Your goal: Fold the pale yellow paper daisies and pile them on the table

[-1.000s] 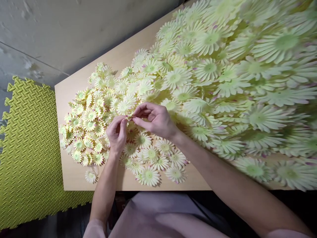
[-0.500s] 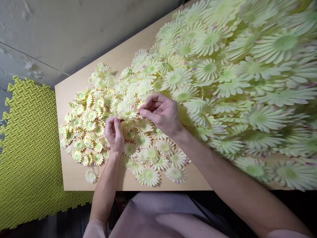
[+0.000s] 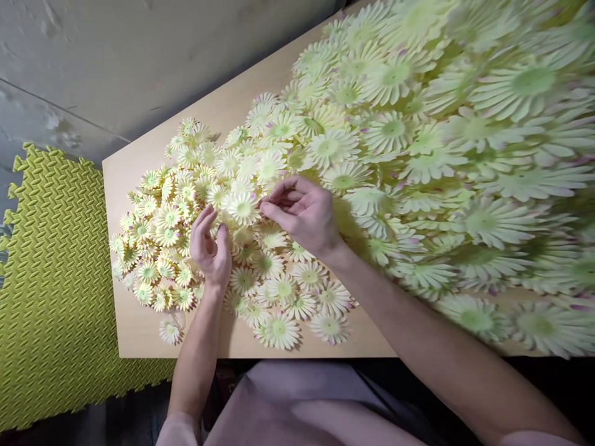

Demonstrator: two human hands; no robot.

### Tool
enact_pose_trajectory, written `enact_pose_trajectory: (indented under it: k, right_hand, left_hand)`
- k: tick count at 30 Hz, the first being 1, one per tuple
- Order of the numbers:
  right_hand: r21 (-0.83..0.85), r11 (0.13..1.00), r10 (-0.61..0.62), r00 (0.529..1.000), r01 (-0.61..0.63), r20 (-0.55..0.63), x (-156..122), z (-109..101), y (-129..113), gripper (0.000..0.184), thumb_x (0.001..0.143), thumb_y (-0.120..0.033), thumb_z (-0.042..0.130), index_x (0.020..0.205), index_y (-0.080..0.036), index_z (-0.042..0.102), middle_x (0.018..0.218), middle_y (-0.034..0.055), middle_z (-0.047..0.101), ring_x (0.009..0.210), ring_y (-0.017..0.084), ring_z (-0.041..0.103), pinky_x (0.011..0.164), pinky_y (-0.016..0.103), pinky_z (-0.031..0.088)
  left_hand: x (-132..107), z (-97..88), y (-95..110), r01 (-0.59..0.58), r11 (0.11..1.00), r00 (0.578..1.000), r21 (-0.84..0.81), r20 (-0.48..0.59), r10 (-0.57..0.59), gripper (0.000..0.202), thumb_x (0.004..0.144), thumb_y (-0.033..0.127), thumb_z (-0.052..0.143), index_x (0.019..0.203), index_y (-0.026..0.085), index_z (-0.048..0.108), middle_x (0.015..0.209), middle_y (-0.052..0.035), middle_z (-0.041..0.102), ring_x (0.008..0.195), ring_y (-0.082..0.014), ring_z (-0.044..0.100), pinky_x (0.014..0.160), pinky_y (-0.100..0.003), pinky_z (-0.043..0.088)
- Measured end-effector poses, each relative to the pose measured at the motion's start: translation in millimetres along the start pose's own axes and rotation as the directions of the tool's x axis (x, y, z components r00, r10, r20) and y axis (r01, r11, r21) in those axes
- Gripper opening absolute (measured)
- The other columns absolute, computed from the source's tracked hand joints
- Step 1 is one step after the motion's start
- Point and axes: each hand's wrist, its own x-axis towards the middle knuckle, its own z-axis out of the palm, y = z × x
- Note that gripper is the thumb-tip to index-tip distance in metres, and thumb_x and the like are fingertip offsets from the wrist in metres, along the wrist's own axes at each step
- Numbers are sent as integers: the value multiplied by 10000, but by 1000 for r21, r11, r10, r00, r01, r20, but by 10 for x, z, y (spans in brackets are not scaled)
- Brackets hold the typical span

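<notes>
Above the heap (image 3: 328, 147), I see the right hand (image 3: 304, 214) pinching one flower (image 3: 242, 209) by its edge, the left hand (image 3: 210, 249) loosely spread nearby; I'd pinch lightly so nothing creases.

My R hand (image 3: 302, 214) pinches a pale flower (image 3: 242, 209) at its petal edge, centre facing up. My L hand (image 3: 209, 251) is just beside it, thumb & fingers apart, nr small flowers (image 3: 168, 217) w/ green centres. Bigger flowers (image 3: 392, 129) heaped to my R. All on a wood-tone table (image 3: 144, 337); yellow-green foam mat (image 3: 60, 279) at L end, grey wall (image 3: 162, 56) behind.
</notes>
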Motion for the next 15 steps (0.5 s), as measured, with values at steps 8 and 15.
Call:
enact_pose_trajectory:
  k: [8,15]
  right_hand:
    - [40,998,-49,980,42,194,-105,74,-14,161,729,-131,732,808,-193,605,767,3,662,702,134,667,670,269,604]
    - [68,998,-27,964,9,264,-98,52,-52,147,741,-154,727,818,-192,607,769,2,649,703,131,649,675,265,597]
  left_hand:
    - [9,-8,-2,-34,999,991,9,133,32,151,824,151,715,956,222,735,898,-26,718,870,-134,667,790,-321,561]
    - [8,0,20,-8,1000,979,-5,203,9,97,870,145,653,897,205,725,849,-29,710,809,-124,662,754,-305,554]
